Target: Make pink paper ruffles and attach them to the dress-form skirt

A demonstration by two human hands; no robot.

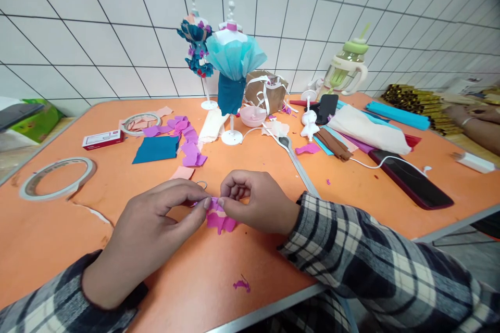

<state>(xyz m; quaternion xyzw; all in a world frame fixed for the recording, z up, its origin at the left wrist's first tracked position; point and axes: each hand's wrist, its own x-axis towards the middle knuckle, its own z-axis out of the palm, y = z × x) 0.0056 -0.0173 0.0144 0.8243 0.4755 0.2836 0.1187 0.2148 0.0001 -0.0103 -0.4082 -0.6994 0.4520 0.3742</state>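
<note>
Near the front of the orange table (164,291), my left hand (148,234) and my right hand (258,203) meet over a small piece of magenta crepe paper (221,218). Both hands pinch it between thumb and fingertips, fingers closed. The paper hangs crumpled just below the fingertips, with a pale pink strip across it. A small metal ring (202,184) lies just behind my left fingers. A tiny magenta scrap (242,285) lies on the table close to my body.
Two small mannequins in paper dresses, teal (233,65) and dark blue (196,47), stand at the back. A tape roll (29,184) lies left, paper scraps (187,140) in the middle, scissors (297,161) and a dark phone (410,179) right. Another person's arm (476,125) rests far right.
</note>
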